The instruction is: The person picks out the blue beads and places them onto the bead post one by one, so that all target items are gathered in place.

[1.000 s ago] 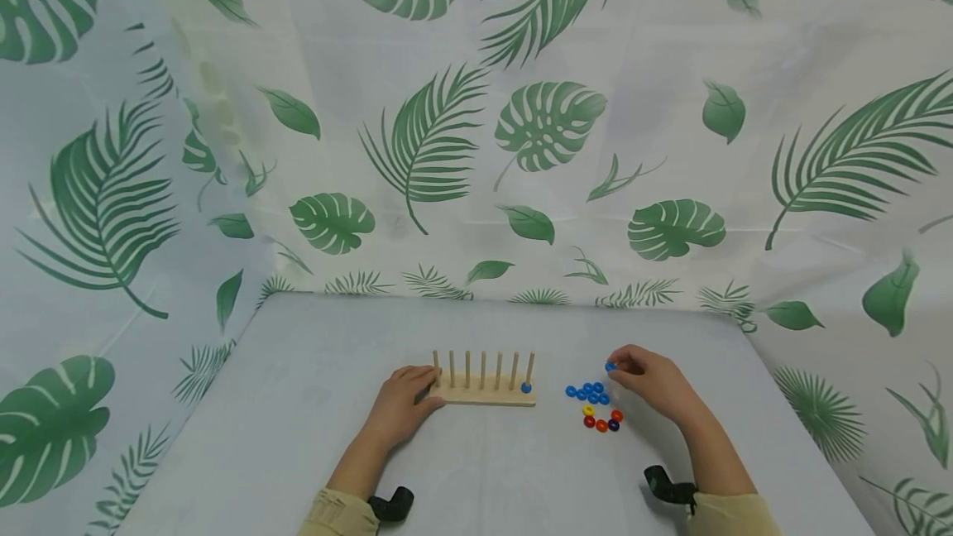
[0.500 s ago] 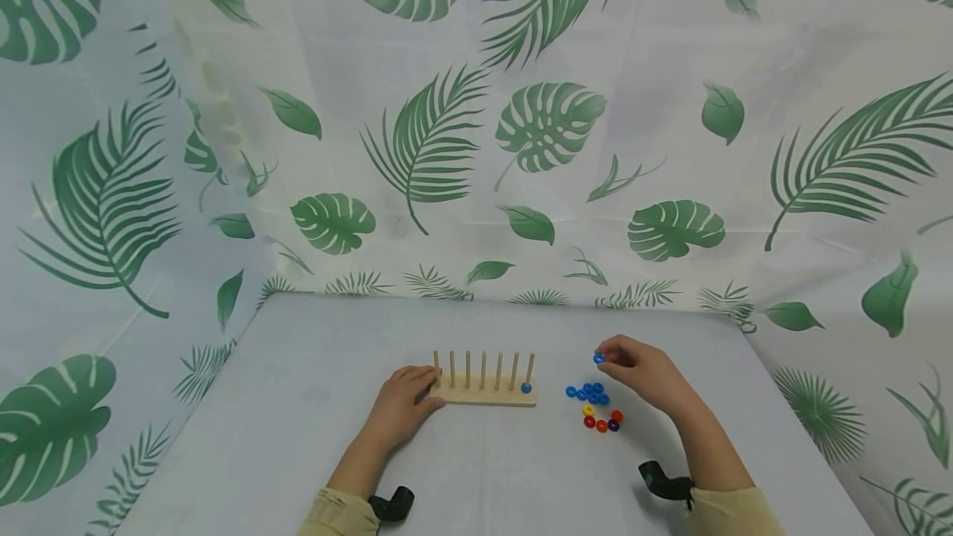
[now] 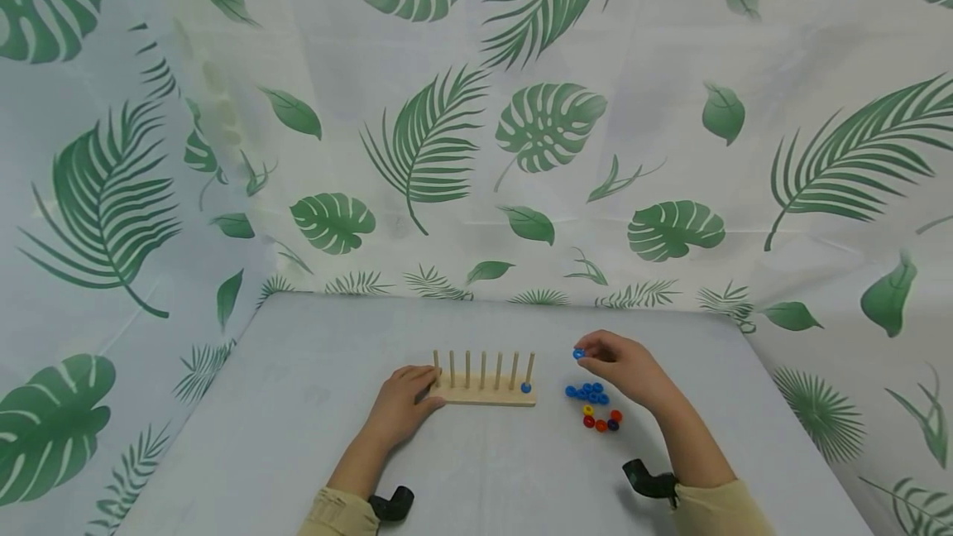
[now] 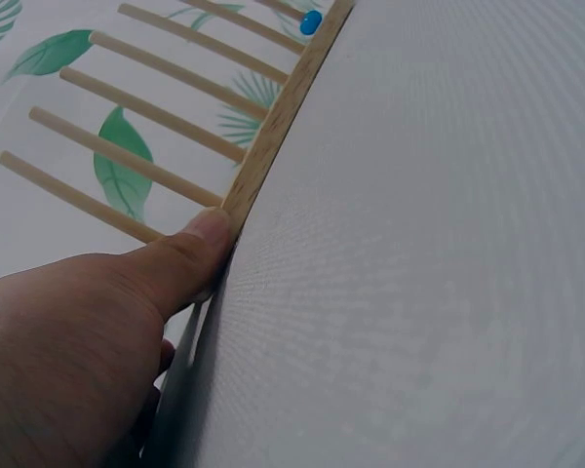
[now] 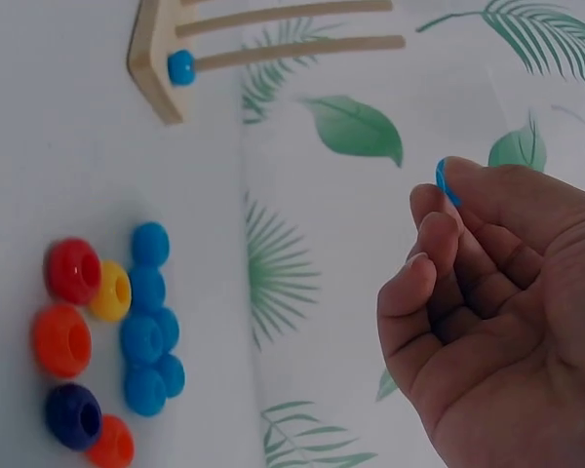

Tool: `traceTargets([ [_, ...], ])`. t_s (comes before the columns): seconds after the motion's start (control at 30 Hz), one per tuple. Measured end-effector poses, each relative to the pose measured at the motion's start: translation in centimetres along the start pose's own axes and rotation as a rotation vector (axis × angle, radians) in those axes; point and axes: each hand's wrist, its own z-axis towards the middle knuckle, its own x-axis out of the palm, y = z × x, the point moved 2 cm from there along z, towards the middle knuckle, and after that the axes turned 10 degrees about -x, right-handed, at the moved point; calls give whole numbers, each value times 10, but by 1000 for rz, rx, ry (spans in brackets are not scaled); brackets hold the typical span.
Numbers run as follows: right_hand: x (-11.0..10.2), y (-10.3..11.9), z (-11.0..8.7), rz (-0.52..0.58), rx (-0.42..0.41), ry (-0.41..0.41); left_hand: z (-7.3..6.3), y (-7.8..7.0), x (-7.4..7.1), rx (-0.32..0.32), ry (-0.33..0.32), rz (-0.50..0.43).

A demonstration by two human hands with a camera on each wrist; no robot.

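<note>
A wooden peg rack (image 3: 484, 391) with several upright pegs stands on the table, one blue bead (image 3: 526, 388) sitting at the foot of its rightmost peg. My left hand (image 3: 404, 404) grips the rack's left end, the thumb along its front edge in the left wrist view. Between thumb and index finger my right hand (image 3: 625, 362) pinches another blue bead (image 3: 578, 353), raised above the table to the right of the rack. In the right wrist view only a thin blue rim of this bead (image 5: 447, 182) shows. Below that hand lies a cluster of blue beads (image 3: 587, 392).
Nearer the front of the table (image 3: 283, 437), beside the blue cluster, lie a yellow bead (image 3: 588, 410), a red bead (image 3: 589, 421), a dark blue bead (image 3: 613, 425) and two orange ones. A leaf-patterned curtain (image 3: 447, 147) rises behind the table.
My right hand has moved left and slightly up with the pinched blue bead, closer to the rack. The left hand and the rack have stayed in place.
</note>
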Motion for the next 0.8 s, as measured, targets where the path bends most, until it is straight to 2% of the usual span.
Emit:
traceTargets([
  [0.2, 10, 5, 4, 31, 7, -7, 0, 0, 0, 1, 2, 3],
  [0.5, 24, 9, 14, 58, -30, -13, 1, 3, 2, 2, 4, 7],
  [0.8, 34, 24, 22, 98, -30, -6, 0, 2, 2, 1, 0, -1],
])
